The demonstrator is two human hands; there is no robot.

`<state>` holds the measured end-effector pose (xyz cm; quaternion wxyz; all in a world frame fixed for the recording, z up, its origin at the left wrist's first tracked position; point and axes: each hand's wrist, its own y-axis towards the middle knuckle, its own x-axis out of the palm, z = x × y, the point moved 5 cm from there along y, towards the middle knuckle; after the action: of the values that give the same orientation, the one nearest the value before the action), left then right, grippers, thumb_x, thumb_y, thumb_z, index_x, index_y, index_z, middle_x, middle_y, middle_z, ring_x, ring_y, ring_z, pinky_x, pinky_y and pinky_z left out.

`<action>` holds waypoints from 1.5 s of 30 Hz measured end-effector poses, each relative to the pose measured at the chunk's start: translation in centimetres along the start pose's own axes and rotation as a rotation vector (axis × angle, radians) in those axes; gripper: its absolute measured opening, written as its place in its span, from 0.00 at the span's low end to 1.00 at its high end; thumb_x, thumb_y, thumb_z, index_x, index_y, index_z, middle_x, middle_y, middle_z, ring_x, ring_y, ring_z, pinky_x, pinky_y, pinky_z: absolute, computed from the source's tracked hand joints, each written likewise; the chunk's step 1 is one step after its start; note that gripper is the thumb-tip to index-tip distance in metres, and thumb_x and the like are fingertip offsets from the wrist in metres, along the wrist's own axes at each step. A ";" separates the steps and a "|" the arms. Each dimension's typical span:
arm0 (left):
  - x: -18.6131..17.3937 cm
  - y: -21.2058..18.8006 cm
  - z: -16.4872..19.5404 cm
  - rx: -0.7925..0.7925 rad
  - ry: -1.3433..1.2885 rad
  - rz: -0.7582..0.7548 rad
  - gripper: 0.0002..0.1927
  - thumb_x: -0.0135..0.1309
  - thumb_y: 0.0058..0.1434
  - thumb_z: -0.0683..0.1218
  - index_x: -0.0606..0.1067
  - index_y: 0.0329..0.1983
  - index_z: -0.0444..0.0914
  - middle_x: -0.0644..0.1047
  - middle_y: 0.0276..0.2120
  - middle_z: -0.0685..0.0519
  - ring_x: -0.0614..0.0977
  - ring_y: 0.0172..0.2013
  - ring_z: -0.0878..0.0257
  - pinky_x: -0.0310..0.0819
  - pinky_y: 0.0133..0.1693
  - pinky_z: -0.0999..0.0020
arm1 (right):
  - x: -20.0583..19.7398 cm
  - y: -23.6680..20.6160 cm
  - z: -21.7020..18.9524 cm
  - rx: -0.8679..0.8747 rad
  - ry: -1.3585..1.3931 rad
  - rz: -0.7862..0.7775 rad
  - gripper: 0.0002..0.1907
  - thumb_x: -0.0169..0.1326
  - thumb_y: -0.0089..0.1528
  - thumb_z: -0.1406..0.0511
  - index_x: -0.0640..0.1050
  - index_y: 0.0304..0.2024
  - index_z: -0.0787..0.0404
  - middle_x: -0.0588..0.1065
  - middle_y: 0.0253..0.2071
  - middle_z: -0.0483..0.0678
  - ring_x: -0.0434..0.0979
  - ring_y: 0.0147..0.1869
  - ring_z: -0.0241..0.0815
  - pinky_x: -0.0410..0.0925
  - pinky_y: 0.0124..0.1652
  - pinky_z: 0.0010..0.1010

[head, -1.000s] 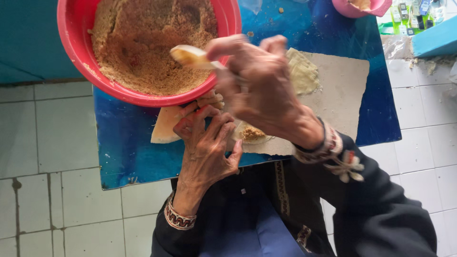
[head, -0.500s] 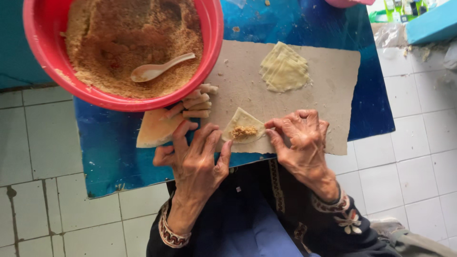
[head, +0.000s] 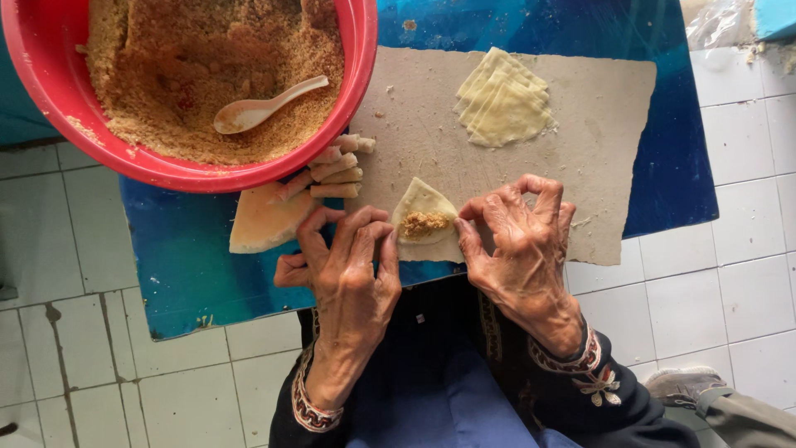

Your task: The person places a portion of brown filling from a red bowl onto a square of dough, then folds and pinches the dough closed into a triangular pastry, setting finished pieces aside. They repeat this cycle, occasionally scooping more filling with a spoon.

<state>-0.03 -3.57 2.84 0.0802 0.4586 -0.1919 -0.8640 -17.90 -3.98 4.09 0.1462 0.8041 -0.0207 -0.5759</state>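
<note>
Pinching with both sets of fingertips, I hold a small pale triangular dough wrapper (head: pixel 423 217) flat on the worn grey-brown paper sheet (head: pixel 597 166), my left hand (head: pixel 348 278) pressing its near left edge with fingers curled and nearly closed, my right hand (head: pixel 518 241) gripping its right corner between thumb and forefinger. A dab of crumbly brown filling (head: pixel 424 224) sits between my fingertips, likely so the edges can fold over it. Just beyond my left fingers lie several finished pale dough rolls (head: pixel 336 166), stacked within easy reach. Beyond those sits the big red plastic bowl (head: pixel 356 75) of brown crumb filling with a pale plastic spoon (head: pixel 265 106) resting in it. Past my right fingers waits a stack of thin yellowish dough sheets (head: pixel 502 104), all on the blue table (head: pixel 191 265).
</note>
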 end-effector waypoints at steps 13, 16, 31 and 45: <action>-0.1 0.3 1.1 0.101 -0.034 -0.055 0.08 0.64 0.62 0.43 0.77 0.42 0.42 0.78 0.35 0.61 0.75 0.45 0.60 0.51 0.46 0.52 | 0.1 0.8 -0.4 -0.179 0.252 0.039 0.19 0.64 0.54 0.73 0.77 0.46 0.53 0.79 0.45 0.39 0.68 0.62 0.48 0.57 0.56 0.42; 0.4 0.5 1.0 0.093 -0.119 -0.035 0.11 0.65 0.61 0.44 0.77 0.45 0.42 0.79 0.37 0.60 0.75 0.46 0.60 0.52 0.48 0.53 | 0.0 1.2 -0.5 -0.241 0.346 -0.009 0.24 0.63 0.52 0.73 0.76 0.50 0.52 0.78 0.48 0.40 0.68 0.61 0.49 0.59 0.54 0.41; 0.9 1.1 0.2 0.197 -0.138 -0.095 0.11 0.65 0.60 0.42 0.77 0.44 0.42 0.78 0.40 0.60 0.75 0.47 0.57 0.54 0.51 0.54 | 1.2 1.7 0.3 -0.296 0.381 -0.017 0.22 0.69 0.55 0.67 0.76 0.49 0.54 0.78 0.41 0.36 0.70 0.57 0.46 0.56 0.55 0.41; -0.2 1.5 -0.4 0.309 -0.201 -0.227 0.14 0.66 0.56 0.45 0.81 0.46 0.43 0.79 0.47 0.62 0.74 0.51 0.56 0.58 0.52 0.52 | 1.1 1.5 -0.4 -0.363 0.245 -0.007 0.21 0.66 0.60 0.70 0.80 0.55 0.56 0.78 0.46 0.41 0.71 0.55 0.47 0.57 0.54 0.41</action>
<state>0.34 -5.00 3.45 -0.1083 0.3956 -0.2765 -0.8691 -16.99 -5.52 3.58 0.2877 0.8286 0.1042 -0.4688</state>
